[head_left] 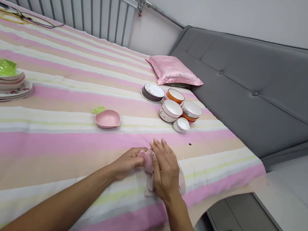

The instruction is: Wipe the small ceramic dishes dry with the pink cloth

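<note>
One pink dish (146, 159) is over the bed (46, 160), right of your left hand (128, 162), whose fingers pinch its edge; your right hand (165, 169), fingers straight, covers its other side, any cloth (182, 181) grip hidden.

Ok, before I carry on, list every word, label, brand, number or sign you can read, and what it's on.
Readable text: none.
Front bowl: small marks, too small to tell pattern from lettering.
Plates at far left: reddish marks, too small to make out.
Pink piece in the left hand: no lettering visible.
</note>
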Tool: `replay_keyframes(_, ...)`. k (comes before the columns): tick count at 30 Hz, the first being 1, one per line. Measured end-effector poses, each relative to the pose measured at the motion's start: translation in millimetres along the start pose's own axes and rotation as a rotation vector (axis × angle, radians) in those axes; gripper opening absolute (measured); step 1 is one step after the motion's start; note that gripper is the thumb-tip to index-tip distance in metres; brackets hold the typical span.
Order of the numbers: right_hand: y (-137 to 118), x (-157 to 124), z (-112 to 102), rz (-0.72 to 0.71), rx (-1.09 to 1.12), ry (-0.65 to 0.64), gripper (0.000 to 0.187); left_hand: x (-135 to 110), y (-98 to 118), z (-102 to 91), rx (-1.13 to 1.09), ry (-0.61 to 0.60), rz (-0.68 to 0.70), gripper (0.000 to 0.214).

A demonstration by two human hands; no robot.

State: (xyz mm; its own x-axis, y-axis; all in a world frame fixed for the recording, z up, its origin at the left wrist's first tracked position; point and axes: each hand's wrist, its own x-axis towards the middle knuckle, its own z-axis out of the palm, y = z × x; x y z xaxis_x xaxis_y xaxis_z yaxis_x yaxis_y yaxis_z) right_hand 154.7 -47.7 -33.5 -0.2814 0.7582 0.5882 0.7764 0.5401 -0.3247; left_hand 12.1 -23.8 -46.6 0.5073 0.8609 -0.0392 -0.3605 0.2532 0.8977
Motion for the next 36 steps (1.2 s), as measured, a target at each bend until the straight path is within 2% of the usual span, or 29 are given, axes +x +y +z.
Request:
replay_keyframes(5, -6.2, 0.9, 6.4, -0.116, -0.09, -0.029, 0.039, 2.8, -5.6, -1.2, -0.035, 0.029, -0.014, 0.009)
replay_keyframes(9, -5.9, 1.0, 6.9, -0.141, -0.082, -0.035, 0.04, 3.0, -6.9, -1.9, -0.031, 0.033, -0.027, 0.008)
replay_keyframes(15, -1.0, 2.2, 2.3, 0.003, 0.104, -0.005, 0.036, 0.7, -1.6, 0.8, -0.019, 0.021, 0.022, 0.01)
replay_keyframes(20, 3.4, 3.6, -1.9, 0.145, 0.265, 0.022, 0.034, 0.6, -1.3, 1.0, -0.051, 0.012, -0.022, 0.019)
replay_keyframes(26, 11.2, 1.8, 2.0, 0.172, 0.277, 0.038, 0.039, 2.4, -3.8, -1.8, -0.163, 0.068, -0.071, 0.034)
replay_keyframes(31, 13.0, 1.2, 6.2, 0.229, 0.269, 0.073, 0.039, 3.8, -2.6, -5.5, -0.272, 0.061, -0.081, 0.035)
replay_keyframes(36, 10.6, -0.2, 9.3, 0.315, 0.282, 0.086, 0.042, 4.7, -2.1, -8.5, -0.387, 0.118, -0.071, 0.018)
